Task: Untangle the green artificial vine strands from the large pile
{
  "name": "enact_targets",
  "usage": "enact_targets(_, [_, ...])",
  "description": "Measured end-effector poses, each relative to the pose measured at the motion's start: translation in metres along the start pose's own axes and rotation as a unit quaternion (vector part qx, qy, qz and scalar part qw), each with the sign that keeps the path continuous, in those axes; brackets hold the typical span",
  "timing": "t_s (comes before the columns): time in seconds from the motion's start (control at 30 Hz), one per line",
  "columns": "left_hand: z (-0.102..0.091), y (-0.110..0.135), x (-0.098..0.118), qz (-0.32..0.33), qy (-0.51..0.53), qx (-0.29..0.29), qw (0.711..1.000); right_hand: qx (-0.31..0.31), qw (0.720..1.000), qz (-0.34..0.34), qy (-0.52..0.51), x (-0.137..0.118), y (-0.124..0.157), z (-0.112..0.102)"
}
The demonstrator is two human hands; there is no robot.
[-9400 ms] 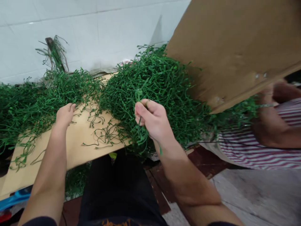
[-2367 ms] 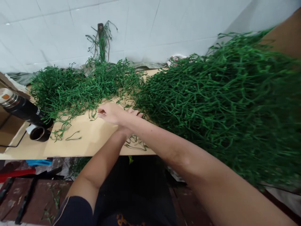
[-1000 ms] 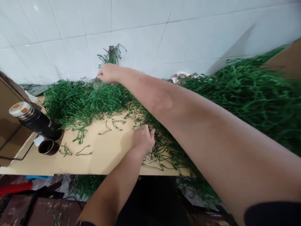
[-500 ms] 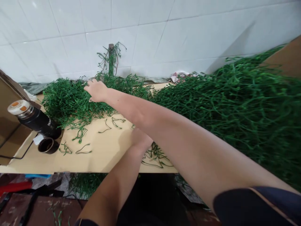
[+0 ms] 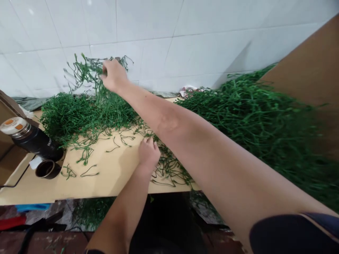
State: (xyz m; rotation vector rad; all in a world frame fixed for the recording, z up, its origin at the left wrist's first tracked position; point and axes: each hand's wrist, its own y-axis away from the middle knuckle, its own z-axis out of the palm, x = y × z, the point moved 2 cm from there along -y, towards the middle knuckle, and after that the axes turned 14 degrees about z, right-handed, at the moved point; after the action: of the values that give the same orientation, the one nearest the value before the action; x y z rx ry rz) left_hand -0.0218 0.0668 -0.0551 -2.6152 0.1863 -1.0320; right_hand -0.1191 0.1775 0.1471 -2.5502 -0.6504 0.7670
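My right hand [image 5: 113, 76] is raised in front of the tiled wall. Its fingers are closed on a bunch of green stems [image 5: 86, 70], thin and branching with bud-like tips, which spreads out to the left and is partly blurred. Below it lies a heap of the same stems [image 5: 71, 113] on the tan tabletop [image 5: 111, 176]. My left hand [image 5: 149, 151] is low over the table with its fingers curled; whether anything is in them I cannot make out. Loose stems [image 5: 172, 171] lie just right of it, partly hidden by my right forearm.
At the left stand a black vacuum flask [image 5: 37, 139] with a white lid and a dark cup [image 5: 48, 169]. A large pile of stems [image 5: 251, 116] fills the right side, against a cardboard panel [image 5: 304, 84]. An upright post [image 5: 118, 59] stands near the wall.
My right hand has risen from the left heap and now lifts a bunch of stems. My left hand has come out from under my right forearm, and the view has shifted slightly right.
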Motion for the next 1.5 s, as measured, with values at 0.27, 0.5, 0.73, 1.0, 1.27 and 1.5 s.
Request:
enact_targets(0.27, [-0.039,0.017,-0.03,-0.104,0.173,0.153,0.967,-0.015,1.0,-0.014,-0.001,0.051,0.1,-0.005])
enact_targets(0.5, [-0.081,0.019,-0.016,-0.144,0.567,0.185,0.79,-0.024,0.995,-0.013,-0.093,0.085,0.172,-0.013])
enact_targets(0.73, [-0.087,-0.002,-0.014,-0.128,0.566,0.188,0.793,-0.038,0.992,-0.033,-0.12,0.1,0.221,-0.025])
enact_targets(1.0, [-0.091,-0.016,0.004,-0.104,0.543,0.164,0.817,-0.099,0.954,0.096,-0.267,0.131,0.233,-0.036])
enact_targets(1.27, [-0.095,-0.035,0.008,-0.109,0.6,0.186,0.771,-0.117,0.948,0.172,-0.241,0.143,0.236,-0.031])
enact_targets(1.5, [-0.077,-0.041,-0.004,-0.115,0.643,0.188,0.734,-0.132,0.961,0.15,-0.189,0.124,0.259,-0.031])
